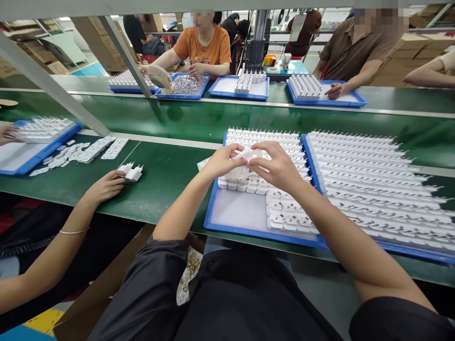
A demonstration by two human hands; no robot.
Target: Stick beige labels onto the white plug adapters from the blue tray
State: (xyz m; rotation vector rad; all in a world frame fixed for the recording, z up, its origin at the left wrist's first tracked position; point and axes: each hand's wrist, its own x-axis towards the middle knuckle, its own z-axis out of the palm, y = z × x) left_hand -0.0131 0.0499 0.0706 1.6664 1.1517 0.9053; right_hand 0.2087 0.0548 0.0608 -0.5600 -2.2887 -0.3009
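Observation:
In front of my chest, both hands meet over a blue tray (234, 229) of white plug adapters (287, 208). Between my fingers is a small, pale white piece (244, 154); its exact kind is not clear. My left hand (224, 162) pinches it from the left, thumb and fingers together. From the right, my right hand (275, 166) has its thumb and fingertips closed on it. The adapters stand in rows with metal pins pointing up, and my hands hide some of them. A white item partly shows behind my left wrist.
A second blue tray (310, 156) full of adapters adjoins on the right. At left, a co-worker's hand (108, 185) touches two adapters (133, 173) on the green bench (159, 189), near flat white pieces (115, 148). Across the line, people sit by more trays; a metal post (71, 85) slants at left.

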